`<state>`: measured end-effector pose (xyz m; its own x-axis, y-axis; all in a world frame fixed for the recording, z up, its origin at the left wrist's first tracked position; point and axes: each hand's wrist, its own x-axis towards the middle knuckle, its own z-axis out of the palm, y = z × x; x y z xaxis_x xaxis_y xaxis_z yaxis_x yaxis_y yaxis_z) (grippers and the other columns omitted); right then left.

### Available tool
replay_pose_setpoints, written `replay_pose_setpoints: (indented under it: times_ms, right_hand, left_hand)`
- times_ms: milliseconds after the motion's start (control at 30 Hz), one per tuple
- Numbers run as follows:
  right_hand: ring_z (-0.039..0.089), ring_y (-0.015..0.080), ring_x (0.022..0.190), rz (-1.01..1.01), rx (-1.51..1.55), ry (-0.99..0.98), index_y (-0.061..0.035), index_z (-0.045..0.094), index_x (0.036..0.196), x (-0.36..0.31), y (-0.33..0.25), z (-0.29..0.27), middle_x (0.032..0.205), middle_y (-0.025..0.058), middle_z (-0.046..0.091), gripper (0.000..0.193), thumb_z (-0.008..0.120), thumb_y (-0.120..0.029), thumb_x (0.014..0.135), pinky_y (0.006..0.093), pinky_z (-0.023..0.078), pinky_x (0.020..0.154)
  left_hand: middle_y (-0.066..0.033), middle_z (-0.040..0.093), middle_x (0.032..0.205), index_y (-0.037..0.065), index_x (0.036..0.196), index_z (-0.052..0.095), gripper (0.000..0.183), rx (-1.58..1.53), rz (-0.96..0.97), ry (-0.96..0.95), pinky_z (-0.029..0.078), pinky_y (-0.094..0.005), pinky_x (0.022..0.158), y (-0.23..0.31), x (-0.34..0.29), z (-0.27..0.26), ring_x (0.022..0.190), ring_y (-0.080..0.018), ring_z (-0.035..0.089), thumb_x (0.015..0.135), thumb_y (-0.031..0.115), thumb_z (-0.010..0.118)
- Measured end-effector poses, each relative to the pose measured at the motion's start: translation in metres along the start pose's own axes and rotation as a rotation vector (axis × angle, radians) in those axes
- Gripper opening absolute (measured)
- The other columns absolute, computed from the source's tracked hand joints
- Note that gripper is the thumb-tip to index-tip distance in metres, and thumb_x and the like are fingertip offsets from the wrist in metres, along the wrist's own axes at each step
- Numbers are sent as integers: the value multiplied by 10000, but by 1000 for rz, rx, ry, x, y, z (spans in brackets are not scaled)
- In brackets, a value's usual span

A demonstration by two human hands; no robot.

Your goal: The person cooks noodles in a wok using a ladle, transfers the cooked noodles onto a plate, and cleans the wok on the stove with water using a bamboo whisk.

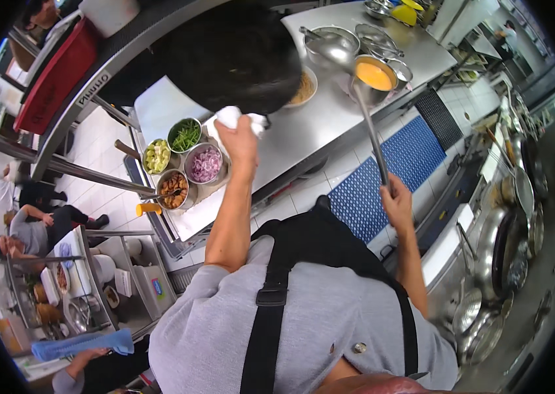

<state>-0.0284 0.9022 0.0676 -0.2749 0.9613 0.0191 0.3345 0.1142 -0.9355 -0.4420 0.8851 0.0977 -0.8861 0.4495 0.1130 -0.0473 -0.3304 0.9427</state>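
Note:
My left hand (238, 141) is closed on the rim of a large black wok (238, 65) through a folded white cloth (230, 117). The wok is lifted and tilted over the steel counter (310, 131). In my right hand (397, 202) is the handle end of a long steel ladle (371, 128). The ladle's bowl is raised near a pot of orange liquid (375, 75), partly in front of a steel bowl (333, 36). Beside the wok stands a bowl of noodle-like strands (305, 88), partly hidden. Chopped red onion (205, 164), green pieces (184, 134) and browned chunks (174, 190) fill round containers near my left forearm.
Pale green pieces (156, 156) sit in another container. A metal shelf (87, 92) with a red bin (57, 75) overhangs the left. Blue mats (382, 177) lie on the floor; pans (497, 253) line the right side. Other people are at the far left.

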Motion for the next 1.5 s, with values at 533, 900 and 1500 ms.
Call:
replay_pose_setpoints:
  times_ms: [533, 900, 1500]
  right_hand:
    - [463, 77, 486, 436, -81, 1159, -23, 593, 1079, -387, 13, 64, 611, 1, 489, 330, 483, -329, 1136, 237, 350, 456]
    - [414, 64, 389, 589, 255, 1774, -24, 533, 1385, -453, -44, 76, 587, -21, 470, 356, 601, -74, 1039, 252, 310, 337]
    - [654, 451, 1225, 1471, -671, 1456, 66, 695, 1187, -572, 73, -299, 1259, 336, 678, 436, 652, -165, 819, 517, 517, 1048]
  left_hand:
    - [-87, 646, 910, 61, 1208, 545, 327, -182, -1133, -1349, 509, -381, 410, 37, -364, 91, 641, -205, 668, 891, 79, 623]
    - [-79, 677, 870, 34, 1093, 644, 205, 169, -1410, -2041, 544, -366, 481, 12, -585, 55, 674, -200, 688, 891, 73, 646]
    - [-101, 635, 1065, 91, 1308, 522, 352, 695, -1362, -2567, 584, -418, 623, -42, -621, 70, 850, -229, 674, 1095, 369, 557]
